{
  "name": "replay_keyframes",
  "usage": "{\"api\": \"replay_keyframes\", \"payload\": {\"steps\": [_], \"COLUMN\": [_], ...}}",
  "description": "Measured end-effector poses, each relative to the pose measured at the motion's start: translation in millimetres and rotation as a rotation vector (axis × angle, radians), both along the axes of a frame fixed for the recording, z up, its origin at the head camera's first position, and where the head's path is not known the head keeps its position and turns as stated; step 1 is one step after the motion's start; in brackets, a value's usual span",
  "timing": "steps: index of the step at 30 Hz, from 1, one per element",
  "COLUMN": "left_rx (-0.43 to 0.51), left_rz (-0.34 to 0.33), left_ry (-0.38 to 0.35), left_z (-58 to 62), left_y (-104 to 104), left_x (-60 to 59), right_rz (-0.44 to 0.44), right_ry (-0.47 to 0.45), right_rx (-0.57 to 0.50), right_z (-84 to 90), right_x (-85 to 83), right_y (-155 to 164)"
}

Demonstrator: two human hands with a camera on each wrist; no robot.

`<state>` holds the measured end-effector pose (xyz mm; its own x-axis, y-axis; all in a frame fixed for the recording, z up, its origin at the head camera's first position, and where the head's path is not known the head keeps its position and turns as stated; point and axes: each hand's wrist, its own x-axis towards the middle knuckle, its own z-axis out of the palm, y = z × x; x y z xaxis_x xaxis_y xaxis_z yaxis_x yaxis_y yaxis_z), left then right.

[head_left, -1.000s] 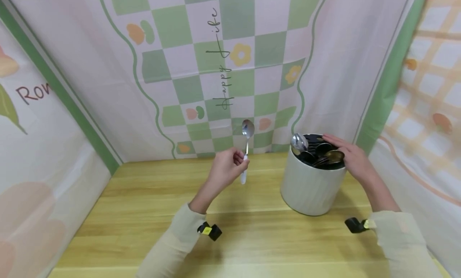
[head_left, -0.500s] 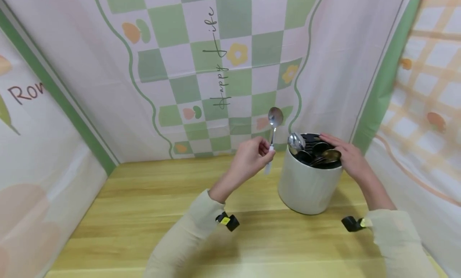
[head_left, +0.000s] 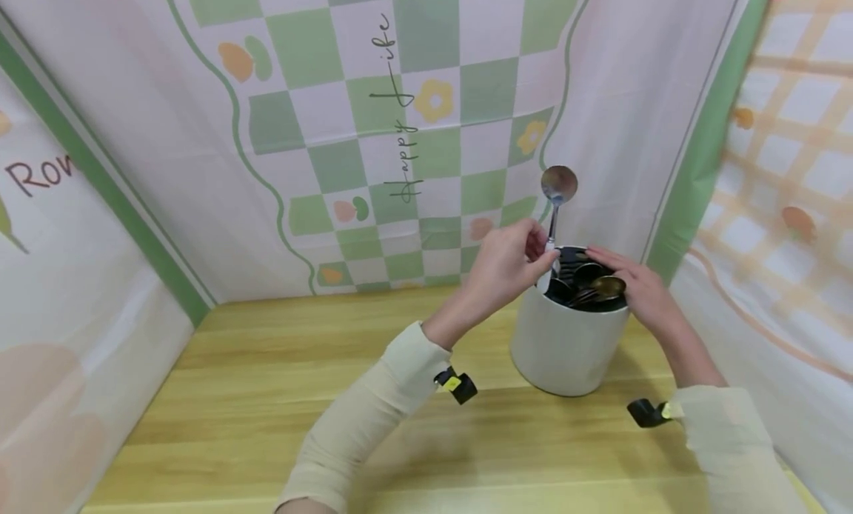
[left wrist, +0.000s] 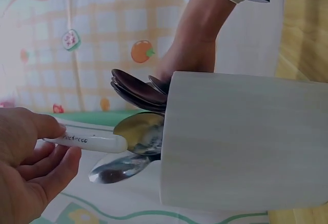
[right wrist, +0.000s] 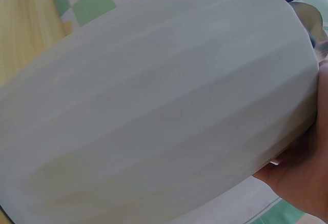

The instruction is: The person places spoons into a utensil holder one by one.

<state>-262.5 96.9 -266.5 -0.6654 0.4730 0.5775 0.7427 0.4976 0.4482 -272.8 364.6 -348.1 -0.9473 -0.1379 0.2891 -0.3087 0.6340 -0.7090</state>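
Observation:
My left hand pinches the white handle of a silver spoon, held upright with its bowl on top. The handle's lower tip hangs just over the near-left rim of a white ribbed container. In the left wrist view my left hand holds the white handle beside the container. Several dark and metal spoons stand bowl-up inside. My right hand rests on the container's right rim, fingers stretched over the spoons. In the right wrist view its palm lies against the container wall.
The container stands at the back right of a wooden table. Patterned cloth walls close in the back and both sides. A black wrist camera mount sits on the left sleeve and another on the right.
My left hand has carried the spoon to the right and upward, from mid-table to over the container's rim. The right hand has stayed on the container.

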Motion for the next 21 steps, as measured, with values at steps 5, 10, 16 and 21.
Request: {"api": "replay_keyframes", "payload": {"steps": [5, 10, 16, 21], "left_rx": [-0.012, -0.030, -0.012, -0.028], "left_rz": [-0.003, 0.000, -0.025, -0.014], "left_ry": [0.043, 0.073, 0.106, 0.148], "left_z": [8.1, 12.0, 15.3, 16.1], "left_y": [12, 19, 25, 31], "left_x": [-4.2, -7.2, -7.4, -7.0], "right_rz": [-0.005, -0.001, 0.008, 0.009], "right_ry": [-0.017, -0.041, -0.062, -0.054], "right_rx": [0.000, -0.004, -0.015, -0.002], "right_z": [2.3, 5.3, 6.2, 4.5], "right_x": [0.4, 2.5, 3.4, 2.4], "right_y": [0, -3, -5, -4]}}
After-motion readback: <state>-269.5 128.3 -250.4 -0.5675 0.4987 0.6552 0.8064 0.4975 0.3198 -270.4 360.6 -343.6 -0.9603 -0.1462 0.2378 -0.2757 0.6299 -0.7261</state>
